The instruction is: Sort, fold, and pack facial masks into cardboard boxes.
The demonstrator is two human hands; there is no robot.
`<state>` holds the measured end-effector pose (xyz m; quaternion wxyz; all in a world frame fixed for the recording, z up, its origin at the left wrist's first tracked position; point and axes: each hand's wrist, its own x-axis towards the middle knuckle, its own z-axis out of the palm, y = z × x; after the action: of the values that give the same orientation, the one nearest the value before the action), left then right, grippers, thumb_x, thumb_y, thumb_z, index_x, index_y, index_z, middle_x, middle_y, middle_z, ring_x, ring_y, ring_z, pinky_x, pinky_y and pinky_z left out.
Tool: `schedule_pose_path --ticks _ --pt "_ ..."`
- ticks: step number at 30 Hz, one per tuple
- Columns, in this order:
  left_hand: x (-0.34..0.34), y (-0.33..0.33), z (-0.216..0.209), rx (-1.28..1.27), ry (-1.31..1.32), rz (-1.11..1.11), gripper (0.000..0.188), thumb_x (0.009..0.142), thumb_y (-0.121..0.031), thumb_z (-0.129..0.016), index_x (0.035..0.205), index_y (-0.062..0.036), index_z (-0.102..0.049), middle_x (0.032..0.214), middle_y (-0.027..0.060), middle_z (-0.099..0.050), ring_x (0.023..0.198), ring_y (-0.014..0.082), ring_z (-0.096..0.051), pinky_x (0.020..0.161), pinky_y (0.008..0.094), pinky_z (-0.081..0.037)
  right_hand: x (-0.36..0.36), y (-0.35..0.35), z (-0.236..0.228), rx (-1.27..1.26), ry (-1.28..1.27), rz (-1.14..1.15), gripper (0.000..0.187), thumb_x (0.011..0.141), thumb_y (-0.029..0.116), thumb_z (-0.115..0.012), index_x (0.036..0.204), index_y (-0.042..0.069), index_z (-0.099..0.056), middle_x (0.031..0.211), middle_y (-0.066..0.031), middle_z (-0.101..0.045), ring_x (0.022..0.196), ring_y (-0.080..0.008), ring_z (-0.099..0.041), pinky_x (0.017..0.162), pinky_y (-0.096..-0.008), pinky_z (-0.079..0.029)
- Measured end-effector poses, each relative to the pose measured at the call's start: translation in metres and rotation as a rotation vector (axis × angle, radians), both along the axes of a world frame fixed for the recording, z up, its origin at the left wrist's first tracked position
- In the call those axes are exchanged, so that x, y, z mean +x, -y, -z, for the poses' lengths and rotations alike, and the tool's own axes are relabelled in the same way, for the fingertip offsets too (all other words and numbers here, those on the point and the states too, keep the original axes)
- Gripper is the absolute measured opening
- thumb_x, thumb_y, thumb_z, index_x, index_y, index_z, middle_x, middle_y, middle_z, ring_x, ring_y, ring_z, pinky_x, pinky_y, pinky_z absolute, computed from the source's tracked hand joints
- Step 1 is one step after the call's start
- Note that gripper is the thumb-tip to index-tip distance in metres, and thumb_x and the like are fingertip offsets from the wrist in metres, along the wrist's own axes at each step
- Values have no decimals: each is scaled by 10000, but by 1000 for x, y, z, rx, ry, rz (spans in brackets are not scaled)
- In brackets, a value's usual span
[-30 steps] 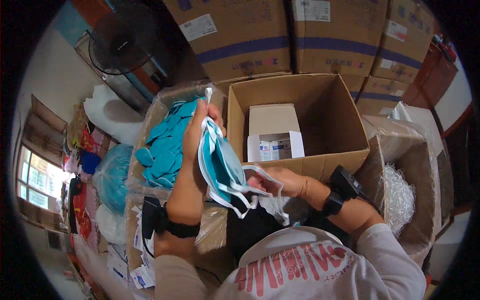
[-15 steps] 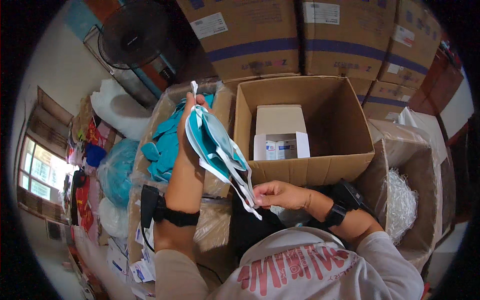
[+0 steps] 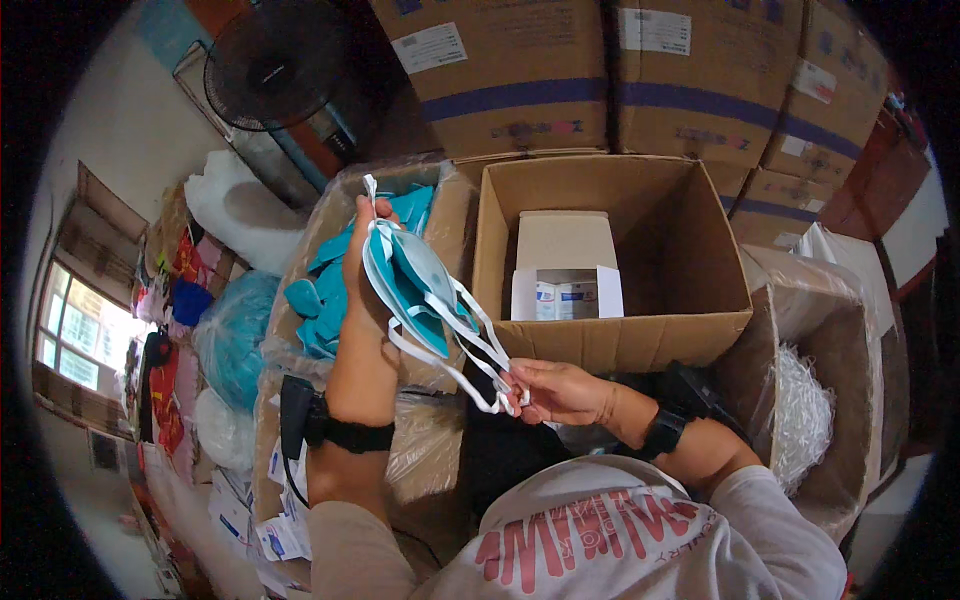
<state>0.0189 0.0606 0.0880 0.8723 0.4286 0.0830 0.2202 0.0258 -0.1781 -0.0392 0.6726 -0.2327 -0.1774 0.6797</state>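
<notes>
My left hand [image 3: 358, 245] grips a small stack of teal-and-white face masks [image 3: 392, 292] from the far left side, its fingers curled at the upper end. A tuft of white strap sticks up past those fingers. White elastic straps [image 3: 462, 381] run from the masks down to my right hand [image 3: 562, 390], which pinches their lower ends between thumb and fingers. The masks tilt, with their edges and teal inner side showing. Beneath and behind my left hand, a plastic-lined carton [image 3: 450, 215] holds many loose teal pieces [image 3: 322, 300].
Ahead stands an open brown carton [image 3: 610, 335] with a small white box [image 3: 563, 240] of packets inside. At right, another carton [image 3: 850, 440] holds white strands [image 3: 803, 420]. Stacked cartons [image 3: 510, 70] line the back, beside a black fan [image 3: 275, 65]. Bagged teal material [image 3: 240, 340] lies left.
The masks have shifted slightly left, and their straps now hang in wider, looser loops. My right hand has moved slightly right, its fingers closed further around the strap ends.
</notes>
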Motion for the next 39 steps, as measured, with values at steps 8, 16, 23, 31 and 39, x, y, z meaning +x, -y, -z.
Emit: schedule_pose_path --ticks 8,16,23,31,39 --pt "-7 -6 3 39 -13 -190 252 875 -362 -501 785 -130 -530 591 -42 -471 471 56 -455 407 187 -371 0 -4 -7 -57 40 -108 254 896 284 -483 1024 69 -526 849 2 -552 739 -53 -520 581 -174 -430" --pt "-20 -21 1 197 -64 -332 280 863 -378 -519 813 -104 -543 652 -27 -478 534 66 -447 465 190 -353 6 -4 -11 -60 537 -199 235 907 255 -468 1023 61 -533 842 12 -539 769 -51 -513 653 -197 -445" --pt "-63 -55 -11 671 -194 -632 297 891 -343 -472 836 -64 -556 627 -15 -481 576 78 -467 529 219 -355 37 26 -21 -161 873 -142 246 940 259 -376 968 53 -508 787 1 -501 717 -72 -465 626 -218 -412" --pt "-80 0 40 1575 -680 -93 344 739 -376 -647 914 -80 -646 829 116 -646 692 242 -613 617 341 -463 37 22 -53 -113 1380 -26 328 934 311 -364 920 16 -507 760 -109 -518 687 -222 -501 654 -335 -407" --pt "-88 88 96 1208 -460 661 356 824 -336 -537 1053 -72 -601 924 114 -630 806 237 -606 708 341 -460 25 20 -56 -34 1705 87 243 904 229 -424 903 2 -509 800 -210 -533 751 -390 -516 655 -425 -407"
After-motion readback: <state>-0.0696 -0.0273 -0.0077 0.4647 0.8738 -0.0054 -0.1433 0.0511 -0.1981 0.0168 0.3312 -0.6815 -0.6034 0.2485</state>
